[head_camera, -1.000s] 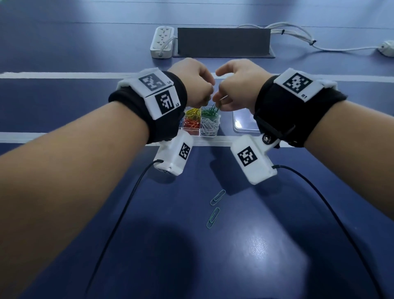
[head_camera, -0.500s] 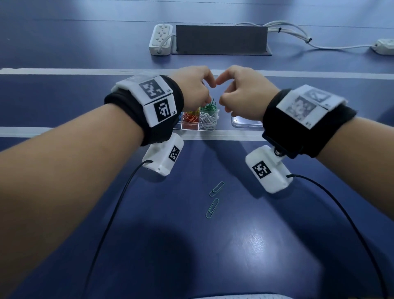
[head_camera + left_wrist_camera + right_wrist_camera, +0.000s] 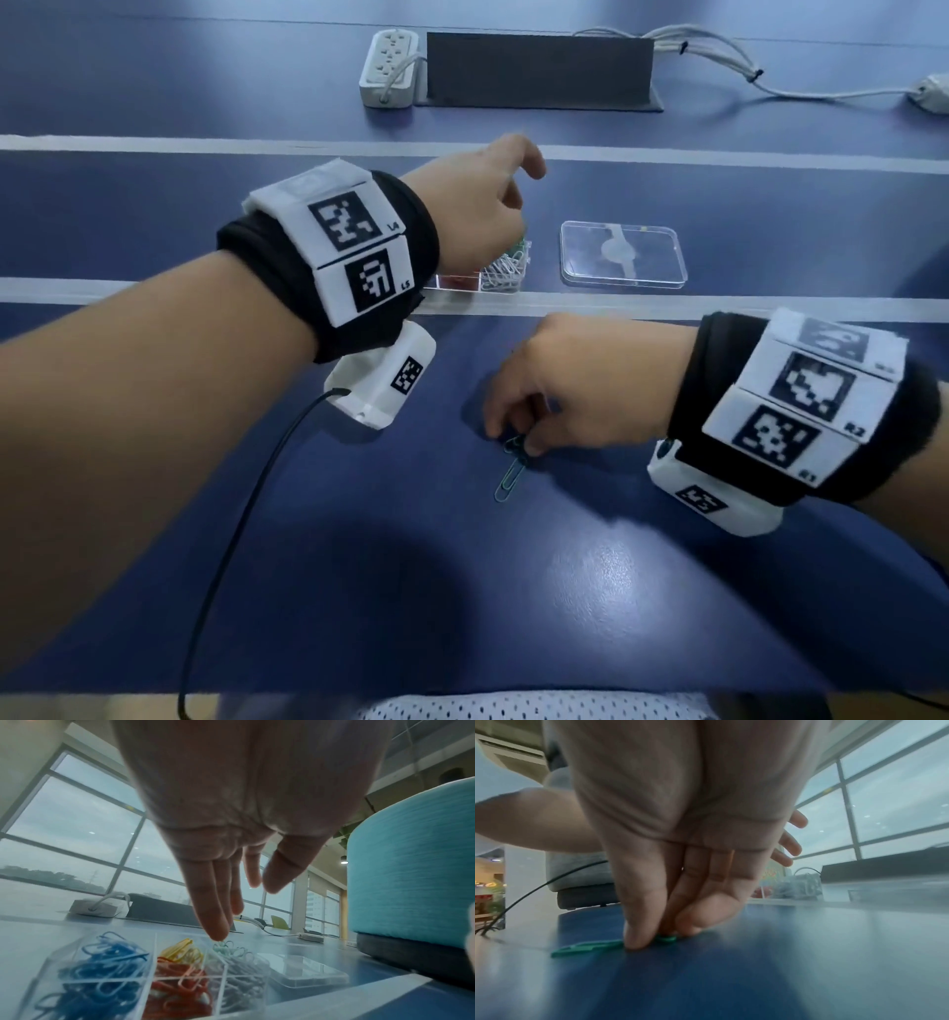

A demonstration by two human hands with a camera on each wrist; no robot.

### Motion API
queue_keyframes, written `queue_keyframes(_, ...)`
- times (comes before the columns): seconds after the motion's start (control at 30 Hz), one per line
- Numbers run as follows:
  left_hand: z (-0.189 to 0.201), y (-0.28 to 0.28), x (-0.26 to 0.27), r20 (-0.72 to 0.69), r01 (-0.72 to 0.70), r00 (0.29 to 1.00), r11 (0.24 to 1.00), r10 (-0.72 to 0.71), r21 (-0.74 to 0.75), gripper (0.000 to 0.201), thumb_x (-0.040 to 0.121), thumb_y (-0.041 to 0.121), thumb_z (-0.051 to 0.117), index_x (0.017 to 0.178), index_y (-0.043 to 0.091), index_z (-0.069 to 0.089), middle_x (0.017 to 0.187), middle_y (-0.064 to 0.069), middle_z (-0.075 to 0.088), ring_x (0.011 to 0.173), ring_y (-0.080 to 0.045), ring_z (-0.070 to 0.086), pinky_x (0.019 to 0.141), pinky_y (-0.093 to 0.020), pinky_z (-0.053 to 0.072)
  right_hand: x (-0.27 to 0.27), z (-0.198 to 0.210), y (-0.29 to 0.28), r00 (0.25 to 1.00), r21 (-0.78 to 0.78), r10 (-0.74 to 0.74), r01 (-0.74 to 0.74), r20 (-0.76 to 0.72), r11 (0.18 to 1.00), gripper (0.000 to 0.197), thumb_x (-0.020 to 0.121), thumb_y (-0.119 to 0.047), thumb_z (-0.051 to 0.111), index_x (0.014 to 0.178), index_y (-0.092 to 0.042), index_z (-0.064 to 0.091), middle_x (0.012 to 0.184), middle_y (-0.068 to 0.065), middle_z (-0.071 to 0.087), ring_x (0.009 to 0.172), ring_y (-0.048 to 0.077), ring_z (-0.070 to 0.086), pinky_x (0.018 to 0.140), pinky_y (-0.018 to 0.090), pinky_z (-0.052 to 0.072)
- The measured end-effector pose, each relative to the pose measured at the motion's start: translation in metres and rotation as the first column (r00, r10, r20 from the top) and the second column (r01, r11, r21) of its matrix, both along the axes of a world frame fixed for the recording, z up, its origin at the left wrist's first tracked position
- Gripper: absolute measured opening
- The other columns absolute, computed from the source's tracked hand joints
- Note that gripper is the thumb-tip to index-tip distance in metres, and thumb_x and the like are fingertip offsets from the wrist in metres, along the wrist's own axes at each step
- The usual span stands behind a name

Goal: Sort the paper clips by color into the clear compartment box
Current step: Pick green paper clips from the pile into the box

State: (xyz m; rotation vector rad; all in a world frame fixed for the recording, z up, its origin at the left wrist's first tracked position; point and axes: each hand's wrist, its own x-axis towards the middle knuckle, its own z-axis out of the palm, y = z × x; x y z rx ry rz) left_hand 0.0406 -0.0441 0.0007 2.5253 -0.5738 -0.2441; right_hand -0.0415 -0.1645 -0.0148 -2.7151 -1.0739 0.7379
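Right grip [image 3: 518, 446] pinching green paper clip [image 3: 515, 445] on table; left grip [image 3: 477, 216] spread above box [image 3: 500, 280].

Obscured and indistinct items

In the head view the left hand [image 3: 475, 205] covers most of the compartment box [image 3: 500, 288], hiding its blue and yellow sections. The right hand [image 3: 575, 385] hides its own fingertips and the top of a green paper clip [image 3: 515, 446]; whether the grip has closed cannot be told. The right wrist view is motion-blurred.
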Motion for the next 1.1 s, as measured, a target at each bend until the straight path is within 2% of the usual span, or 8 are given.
queue_keyframes(0.13,0.005,0.007,-0.024,0.074,0.096,0.992,0.993,-0.101,0.071,0.021,0.082,0.014,0.052,0.102,0.016,0.06,0.084,0.002,0.063,0.064,-0.003,0.05,0.061,-0.011,0.037,-0.005,0.001,0.001,0.999,-0.022,0.017,-0.015,0.05,1.0,0.024,0.077,-0.022,0.061,0.099,-0.029,0.068,0.078,-0.012,0.062,0.072,0.009,0.049,0.074,0.025,0.048)
queue_keyframes(0.23,0.009,0.021,-0.045,-0.015,0.189,0.981,0.949,-0.191,0.254,0.008,0.081,0.026,0.059,0.088,0.022,0.061,0.074,0.006,0.061,0.064,-0.006,0.05,0.059,-0.019,0.037,-0.002,0.002,-0.005,0.998,-0.031,-0.057,0.058,0.029,0.998,0.025,0.074,-0.019,0.06,0.096,-0.028,0.067,0.063,-0.015,0.052,0.06,0.009,0.045,0.062,0.023,0.042)
queue_keyframes(0.33,0.003,0.026,-0.068,-0.136,0.281,0.96,0.853,-0.246,0.44,0.02,0.081,0.043,0.061,0.081,0.022,0.06,0.069,0.009,0.055,0.071,-0.014,0.05,0.066,-0.021,0.036,0.005,0.004,-0.013,0.987,-0.035,-0.152,0.154,0.043,0.988,0.028,0.074,-0.015,0.057,0.097,-0.028,0.066,0.059,-0.016,0.049,0.056,0.003,0.045,0.061,0.022,0.038)
queue_keyframes(0.47,-0.014,0.015,-0.096,-0.208,0.365,0.931,0.761,-0.3,0.537,0.042,0.077,0.059,0.058,0.081,0.017,0.057,0.077,0.001,0.058,0.077,-0.023,0.056,0.066,-0.027,0.043,0.019,0.011,-0.017,0.938,0.004,-0.28,0.285,0.203,0.959,0.027,0.077,-0.014,0.053,0.095,-0.029,0.066,0.069,-0.013,0.055,0.072,0.014,0.048,0.076,0.025,0.044)
queue_keyframes(0.57,-0.017,0.008,-0.102,-0.194,0.363,0.932,0.765,-0.307,0.533,0.036,0.077,0.052,0.063,0.08,0.017,0.053,0.073,0.001,0.049,0.072,-0.024,0.053,0.063,-0.029,0.043,0.038,0.019,-0.015,0.864,0.166,-0.428,0.396,0.266,0.903,0.027,0.077,-0.011,0.052,0.093,-0.023,0.07,0.07,-0.007,0.059,0.072,0.018,0.051,0.076,0.023,0.043)
queue_keyframes(0.7,-0.014,0.003,-0.1,-0.153,0.393,0.916,0.759,-0.37,0.518,0.021,0.084,0.033,0.059,0.083,0.013,0.06,0.084,-0.003,0.062,0.079,-0.025,0.06,0.065,-0.028,0.046,0.07,0.022,-0.01,0.771,0.297,-0.554,0.474,0.314,0.829,0.026,0.078,-0.012,0.051,0.092,-0.023,0.071,0.072,-0.002,0.057,0.075,0.018,0.053,0.077,0.023,0.046)
queue_keyframes(0.9,-0.017,0.001,-0.098,-0.138,0.374,0.923,0.755,-0.359,0.538,0.017,0.08,0.022,0.056,0.065,0.015,0.053,0.064,-0.001,0.046,0.051,-0.017,0.042,0.051,-0.027,0.039,0.102,0.014,0.002,0.754,0.292,-0.562,0.484,0.341,0.825,0.028,0.083,-0.016,0.05,0.103,-0.026,0.068,0.102,0.007,0.062,0.087,0.02,0.056,0.096,0.036,0.049)
queue_keyframes(1.1,-0.004,0.007,-0.067,-0.013,0.258,0.959,0.854,-0.283,0.453,0.007,0.075,0.02,0.054,0.069,0.019,0.057,0.064,-0.001,0.052,0.07,-0.027,0.054,0.064,-0.029,0.049,0.102,0.01,-0.012,0.767,0.189,-0.546,0.513,0.335,0.837,0.032,0.084,-0.018,0.048,0.109,-0.029,0.064,0.108,0.006,0.065,0.099,0.027,0.06,0.092,0.039,0.05)
